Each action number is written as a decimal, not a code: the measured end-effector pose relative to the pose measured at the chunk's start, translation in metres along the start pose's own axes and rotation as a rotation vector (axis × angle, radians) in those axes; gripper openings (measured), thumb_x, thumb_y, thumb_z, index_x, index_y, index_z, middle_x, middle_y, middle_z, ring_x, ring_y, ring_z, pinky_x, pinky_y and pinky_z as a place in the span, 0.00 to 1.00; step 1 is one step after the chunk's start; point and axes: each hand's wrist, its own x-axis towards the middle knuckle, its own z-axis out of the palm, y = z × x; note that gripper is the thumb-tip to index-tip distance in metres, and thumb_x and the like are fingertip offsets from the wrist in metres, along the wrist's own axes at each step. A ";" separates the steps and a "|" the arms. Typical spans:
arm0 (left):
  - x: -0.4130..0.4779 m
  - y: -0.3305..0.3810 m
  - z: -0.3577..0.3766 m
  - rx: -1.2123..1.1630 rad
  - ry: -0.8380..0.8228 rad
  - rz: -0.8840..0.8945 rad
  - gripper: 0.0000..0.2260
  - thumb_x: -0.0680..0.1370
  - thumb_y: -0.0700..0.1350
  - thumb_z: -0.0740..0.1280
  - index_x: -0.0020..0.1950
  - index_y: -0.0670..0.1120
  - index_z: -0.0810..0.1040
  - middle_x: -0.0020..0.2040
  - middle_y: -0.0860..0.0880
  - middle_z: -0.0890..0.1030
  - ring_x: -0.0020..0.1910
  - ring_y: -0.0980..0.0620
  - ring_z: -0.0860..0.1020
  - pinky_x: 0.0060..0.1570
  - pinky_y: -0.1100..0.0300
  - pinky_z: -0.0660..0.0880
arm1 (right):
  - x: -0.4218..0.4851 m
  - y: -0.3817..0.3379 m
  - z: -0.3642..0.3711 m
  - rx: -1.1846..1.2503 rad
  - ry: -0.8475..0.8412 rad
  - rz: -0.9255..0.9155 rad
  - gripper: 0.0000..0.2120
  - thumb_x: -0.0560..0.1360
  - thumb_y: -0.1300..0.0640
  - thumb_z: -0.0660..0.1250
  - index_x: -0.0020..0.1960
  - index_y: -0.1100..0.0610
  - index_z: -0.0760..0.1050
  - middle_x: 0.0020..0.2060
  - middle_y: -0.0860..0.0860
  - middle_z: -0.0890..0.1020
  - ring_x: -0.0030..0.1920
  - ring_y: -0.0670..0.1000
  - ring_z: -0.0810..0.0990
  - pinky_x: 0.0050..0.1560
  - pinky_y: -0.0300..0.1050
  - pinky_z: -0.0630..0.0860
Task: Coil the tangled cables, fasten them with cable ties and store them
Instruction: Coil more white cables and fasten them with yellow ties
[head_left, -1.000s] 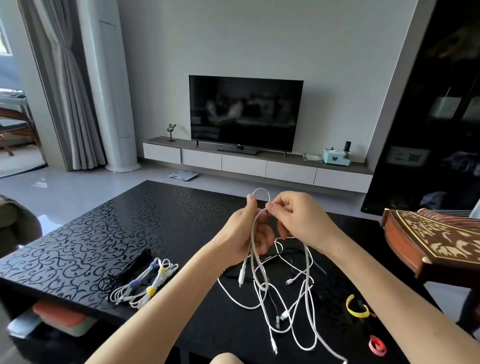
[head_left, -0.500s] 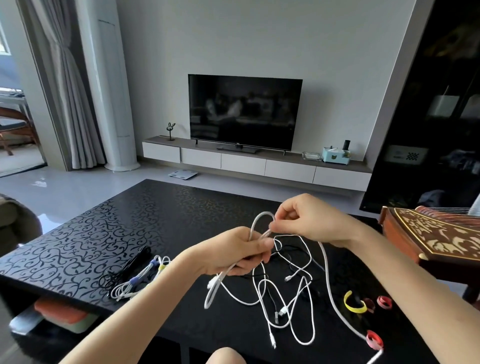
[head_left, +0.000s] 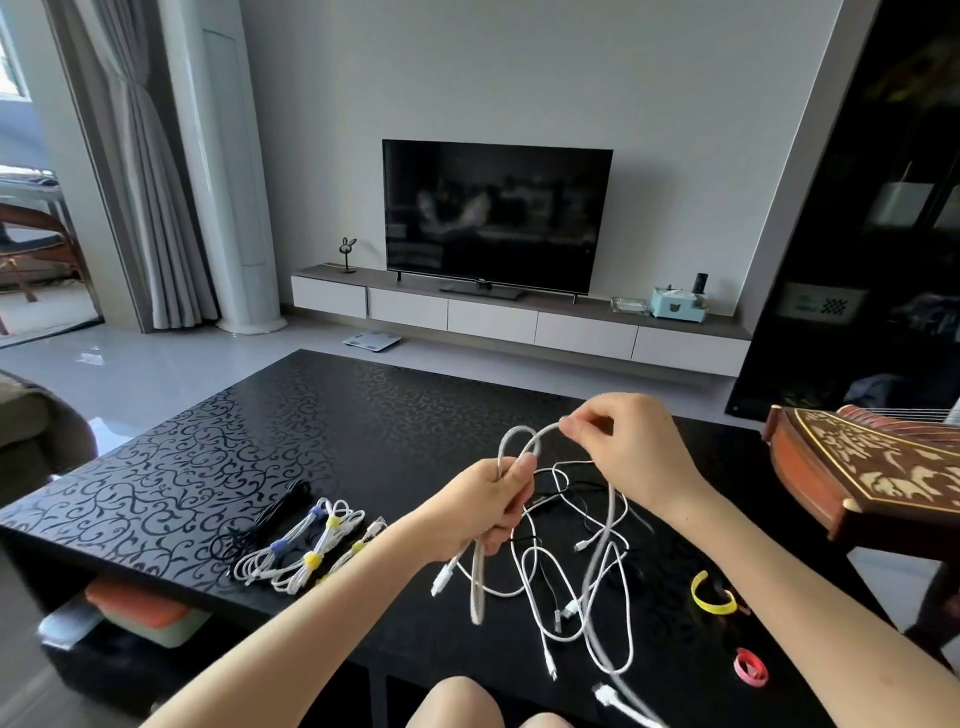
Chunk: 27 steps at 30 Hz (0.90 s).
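My left hand (head_left: 491, 506) grips folded loops of a thick white cable (head_left: 514, 439) above the black table (head_left: 218, 467). My right hand (head_left: 631, 449) pinches the same cable where it arcs over to the right. A loop and a plug end hang below my left fist. Under both hands lies a tangle of thin white and black cables (head_left: 576, 566). A yellow cable tie (head_left: 711, 597) and a red cable tie (head_left: 750, 667) lie at the right front. Coiled white cables with blue and yellow ties (head_left: 306, 545) sit at the left, beside a coiled black cable (head_left: 270, 519).
A carved wooden instrument (head_left: 872, 478) juts over the table's right end. An orange and pale green box (head_left: 145, 616) sits on the shelf under the table. A TV (head_left: 496, 215) on a low cabinet stands against the far wall. My knees (head_left: 457, 704) show at the front edge.
My left hand has dropped lower and gathered more cable into its fist. My right hand has drawn the cable out to the right, forming a fresh loop. The long strand has swung.
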 end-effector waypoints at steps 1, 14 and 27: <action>0.001 0.000 0.003 -0.003 0.010 0.004 0.22 0.80 0.60 0.53 0.34 0.47 0.63 0.23 0.52 0.62 0.19 0.55 0.60 0.20 0.65 0.60 | 0.001 -0.001 0.001 0.070 0.056 0.043 0.07 0.75 0.55 0.69 0.41 0.57 0.83 0.33 0.50 0.83 0.35 0.48 0.80 0.37 0.38 0.72; 0.012 0.010 0.010 -0.282 0.021 0.184 0.22 0.74 0.63 0.55 0.35 0.44 0.69 0.27 0.51 0.59 0.24 0.56 0.57 0.26 0.64 0.57 | -0.003 -0.006 0.029 0.492 0.021 0.325 0.12 0.76 0.59 0.67 0.34 0.59 0.79 0.24 0.54 0.81 0.25 0.53 0.81 0.29 0.45 0.80; 0.020 0.026 0.006 -0.296 0.215 0.213 0.16 0.82 0.51 0.55 0.41 0.43 0.73 0.33 0.48 0.76 0.35 0.51 0.74 0.49 0.51 0.73 | 0.005 0.005 0.032 0.683 -0.137 0.362 0.09 0.78 0.50 0.64 0.46 0.50 0.82 0.39 0.46 0.84 0.46 0.46 0.81 0.48 0.40 0.76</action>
